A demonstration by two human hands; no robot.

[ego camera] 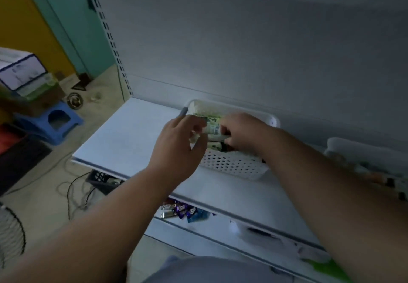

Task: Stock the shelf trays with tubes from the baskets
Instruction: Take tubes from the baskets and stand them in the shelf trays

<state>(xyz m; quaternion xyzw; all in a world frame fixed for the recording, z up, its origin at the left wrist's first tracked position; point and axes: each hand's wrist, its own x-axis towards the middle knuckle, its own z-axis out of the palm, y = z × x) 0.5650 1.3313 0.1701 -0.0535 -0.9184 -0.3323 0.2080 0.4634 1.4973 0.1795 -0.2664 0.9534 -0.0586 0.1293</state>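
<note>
Fingers of both hands, left (176,137) and right (240,132), pinch a green tube (212,126) over the white perforated tray (234,164) on the shelf (123,137); several tubes already inside, stocking seemingly unfinished.

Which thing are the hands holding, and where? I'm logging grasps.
A green-labelled tube, held over the white basket: left hand at its left end, right hand at its right end.
</note>
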